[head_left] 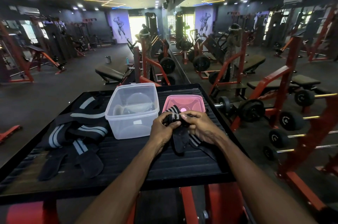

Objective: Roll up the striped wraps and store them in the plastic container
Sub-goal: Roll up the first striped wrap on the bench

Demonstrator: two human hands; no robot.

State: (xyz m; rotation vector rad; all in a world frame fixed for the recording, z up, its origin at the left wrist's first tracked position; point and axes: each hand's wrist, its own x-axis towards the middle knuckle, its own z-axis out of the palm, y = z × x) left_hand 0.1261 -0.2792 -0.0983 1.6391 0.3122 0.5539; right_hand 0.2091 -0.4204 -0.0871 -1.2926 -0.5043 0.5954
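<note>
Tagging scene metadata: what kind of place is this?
A gym, almost certainly: red weight racks, plate-loaded barbells and padded benches fill the room, with a wall mirror on the right.

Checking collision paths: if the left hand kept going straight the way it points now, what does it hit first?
The left hand, gripping the striped wrap, points up-right; it would probably meet the right hand first, then the pink lid.

The wrap (176, 116) is partly hidden by both hands; the elbows leave the bottom edge.
</note>
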